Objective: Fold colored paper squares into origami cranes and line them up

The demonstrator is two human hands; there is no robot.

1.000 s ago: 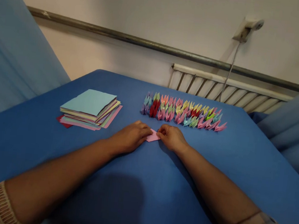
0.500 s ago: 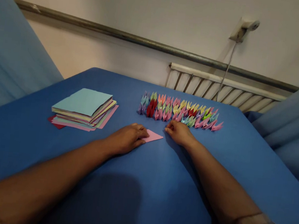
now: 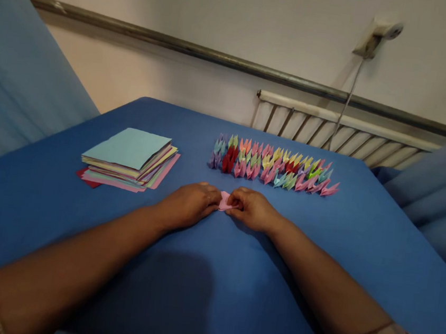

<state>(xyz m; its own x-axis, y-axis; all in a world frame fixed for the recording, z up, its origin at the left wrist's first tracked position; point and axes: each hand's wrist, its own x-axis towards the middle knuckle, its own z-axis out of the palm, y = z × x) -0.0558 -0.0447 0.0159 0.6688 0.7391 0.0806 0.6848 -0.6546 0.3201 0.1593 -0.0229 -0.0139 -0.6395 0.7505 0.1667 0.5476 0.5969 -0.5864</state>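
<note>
A small folded pink paper piece [image 3: 224,201] lies on the blue table [image 3: 234,285] between my two hands. My left hand [image 3: 189,204] rests on the table with its fingertips pressing the paper's left side. My right hand [image 3: 251,209] has its fingers curled and pinches the paper's right end. Most of the paper is hidden under the fingers. Behind the hands stand rows of several small folded paper units [image 3: 273,167] in many colours.
A stack of coloured square paper sheets [image 3: 128,159] lies at the left of the table. Blue fabric [image 3: 25,77] hangs on the left and right. A metal rail [image 3: 218,60], a white slatted rack [image 3: 342,131] and a wall-mounted device with a cord [image 3: 376,34] are behind the table.
Half a second ago my right hand was off the pink paper, near the folded units. It has come back and pinches the paper's right end, which is now folded smaller.
</note>
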